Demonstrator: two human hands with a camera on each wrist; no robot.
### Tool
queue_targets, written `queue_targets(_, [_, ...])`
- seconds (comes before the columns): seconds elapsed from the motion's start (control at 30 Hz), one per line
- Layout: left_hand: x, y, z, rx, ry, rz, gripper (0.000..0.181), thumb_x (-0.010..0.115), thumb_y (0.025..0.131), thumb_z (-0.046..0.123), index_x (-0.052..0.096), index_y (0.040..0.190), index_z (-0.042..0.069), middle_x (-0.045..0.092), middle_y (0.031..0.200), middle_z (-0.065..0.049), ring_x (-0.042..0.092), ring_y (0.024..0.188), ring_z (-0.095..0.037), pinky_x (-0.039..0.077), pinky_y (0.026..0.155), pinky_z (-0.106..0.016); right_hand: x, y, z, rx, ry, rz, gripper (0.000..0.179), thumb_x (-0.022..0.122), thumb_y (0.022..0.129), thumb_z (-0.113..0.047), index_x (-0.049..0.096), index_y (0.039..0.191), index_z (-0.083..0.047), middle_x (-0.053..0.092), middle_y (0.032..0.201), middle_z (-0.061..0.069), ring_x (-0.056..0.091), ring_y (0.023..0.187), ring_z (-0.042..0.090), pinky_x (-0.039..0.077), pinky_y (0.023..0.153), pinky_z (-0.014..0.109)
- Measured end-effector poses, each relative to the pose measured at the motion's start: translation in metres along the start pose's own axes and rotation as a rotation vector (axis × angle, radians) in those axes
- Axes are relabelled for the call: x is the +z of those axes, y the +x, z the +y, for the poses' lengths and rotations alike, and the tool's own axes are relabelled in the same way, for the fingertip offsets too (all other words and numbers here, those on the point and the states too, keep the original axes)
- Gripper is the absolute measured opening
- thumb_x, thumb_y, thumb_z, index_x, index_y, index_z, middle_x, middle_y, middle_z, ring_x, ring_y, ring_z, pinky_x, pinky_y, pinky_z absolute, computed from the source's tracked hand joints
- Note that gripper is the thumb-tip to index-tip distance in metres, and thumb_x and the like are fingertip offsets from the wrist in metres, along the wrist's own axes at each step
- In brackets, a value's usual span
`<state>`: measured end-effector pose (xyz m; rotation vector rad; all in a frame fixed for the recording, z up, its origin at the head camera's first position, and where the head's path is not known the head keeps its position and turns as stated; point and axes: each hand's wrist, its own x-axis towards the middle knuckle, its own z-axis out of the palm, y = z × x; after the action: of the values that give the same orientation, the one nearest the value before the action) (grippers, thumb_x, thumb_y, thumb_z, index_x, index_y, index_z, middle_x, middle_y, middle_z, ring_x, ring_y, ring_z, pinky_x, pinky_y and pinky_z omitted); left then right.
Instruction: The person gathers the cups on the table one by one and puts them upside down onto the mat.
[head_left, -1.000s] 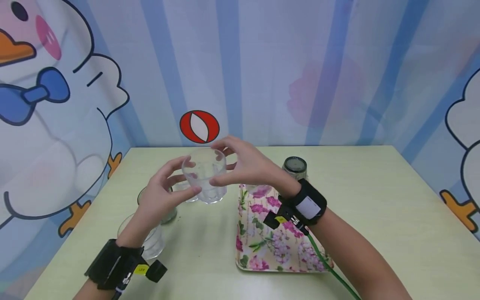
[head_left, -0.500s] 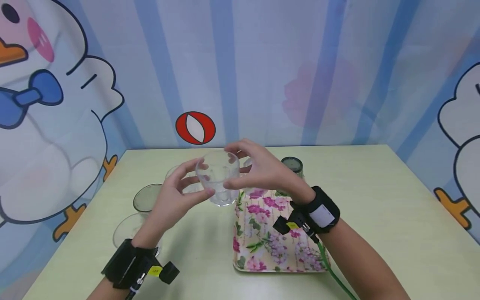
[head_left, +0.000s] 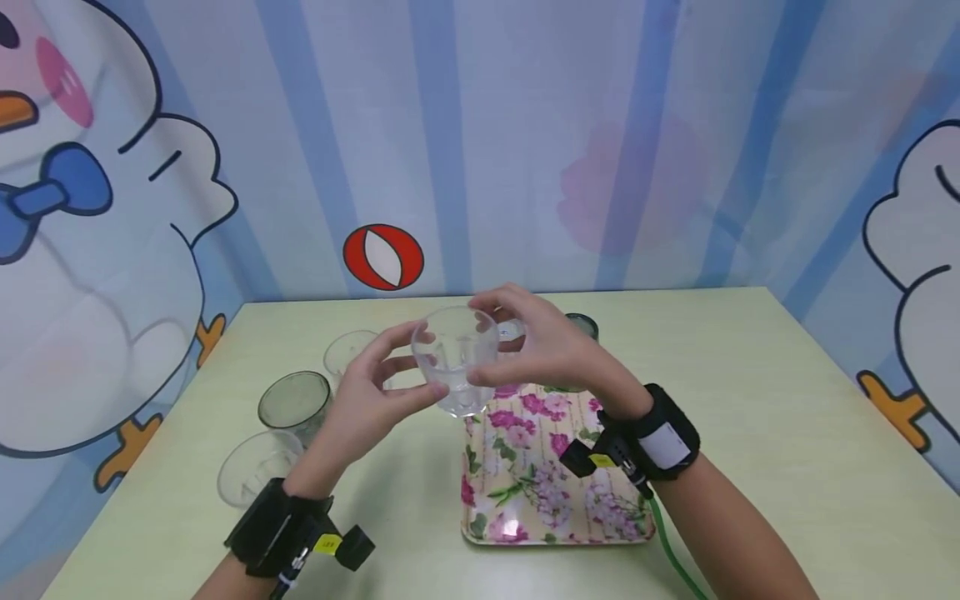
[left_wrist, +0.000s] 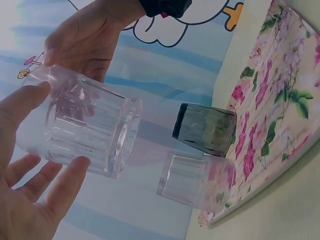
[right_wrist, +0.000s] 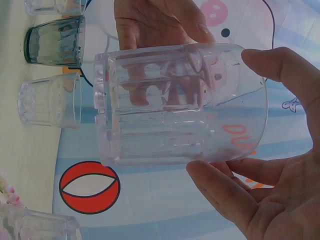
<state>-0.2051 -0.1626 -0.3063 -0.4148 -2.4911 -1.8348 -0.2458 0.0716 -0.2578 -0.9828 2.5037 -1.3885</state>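
A clear drinking glass (head_left: 455, 358) is held in the air between both hands, rim up, over the table near the tray's far left corner. My left hand (head_left: 375, 408) grips its left side, thumb at the front and fingers behind. My right hand (head_left: 551, 346) holds the right side, thumb low on the wall and fingers near the rim. Ribbed lower walls and a thick base show on the glass (right_wrist: 160, 105) in the right wrist view. Upside down on the flowered tray (head_left: 555, 475) stand a grey glass (left_wrist: 207, 129) and a clear glass (left_wrist: 192, 180), partly hidden by my right hand in the head view.
On the table's left, a clear glass (head_left: 258, 467), a grey glass (head_left: 292, 404) and another clear glass (head_left: 348, 346) stand rim up in a row, partly behind my left arm. A printed curtain (head_left: 510, 150) hangs behind the table. A green cable (head_left: 671, 542) runs from the right wrist.
Both hands have carried the clear glass to the right, toward the tray, still rim up. More of the glasses on the left shows now. The head view has shifted slightly.
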Motion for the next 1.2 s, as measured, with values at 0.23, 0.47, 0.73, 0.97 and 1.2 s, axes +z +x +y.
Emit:
queue_targets(0.23, [0.013,0.006,-0.003,0.023,-0.039,-0.024,0.068,0.075,0.082,0.015,0.043,0.14,0.027,0.047,0.141,-0.002,0.054,0.124,-0.028,0.06,0.085,-0.031,-0.006,-0.01,0.006,0.027,-0.044,0.021,0.073,0.08,0.074,-0.025,0.045,0.137,-0.013,0.05,0.131,0.006,0.05,0.122,0.024,0.055,0.098,0.043])
queue_targets(0.47, [0.023,0.009,-0.005,0.039,-0.027,-0.056,0.069,0.076,0.081,0.015,0.043,0.141,0.027,0.048,0.141,-0.003,0.055,0.124,-0.029,0.06,0.086,-0.032,-0.01,-0.023,0.01,0.061,-0.018,0.031,0.073,0.08,0.074,-0.024,0.044,0.138,-0.013,0.051,0.135,0.008,0.053,0.123,0.026,0.057,0.094,0.041])
queue_targets(0.73, [0.032,0.01,-0.005,0.042,-0.044,-0.08,0.068,0.075,0.081,0.016,0.043,0.14,0.03,0.049,0.14,0.0,0.057,0.123,-0.028,0.06,0.084,-0.032,-0.014,-0.032,0.015,0.063,-0.005,0.032,0.07,0.081,0.075,-0.024,0.045,0.135,-0.015,0.053,0.133,0.009,0.055,0.118,0.023,0.055,0.097,0.043])
queue_targets(0.97, [0.039,0.014,-0.007,0.046,-0.041,-0.091,0.068,0.076,0.081,0.018,0.044,0.14,0.029,0.05,0.138,0.0,0.057,0.122,-0.028,0.06,0.085,-0.033,-0.017,-0.036,0.021,0.067,-0.018,0.041,0.07,0.081,0.074,-0.023,0.045,0.135,-0.015,0.053,0.134,0.007,0.055,0.119,0.024,0.054,0.098,0.042])
queue_targets(1.2, [0.044,0.016,-0.011,0.051,-0.027,-0.085,0.069,0.076,0.081,0.021,0.043,0.141,0.028,0.049,0.14,0.002,0.057,0.123,-0.028,0.06,0.086,-0.033,-0.018,-0.038,0.023,0.072,-0.037,0.05,0.072,0.08,0.074,-0.022,0.045,0.136,-0.011,0.054,0.134,0.008,0.055,0.12,0.025,0.055,0.096,0.044])
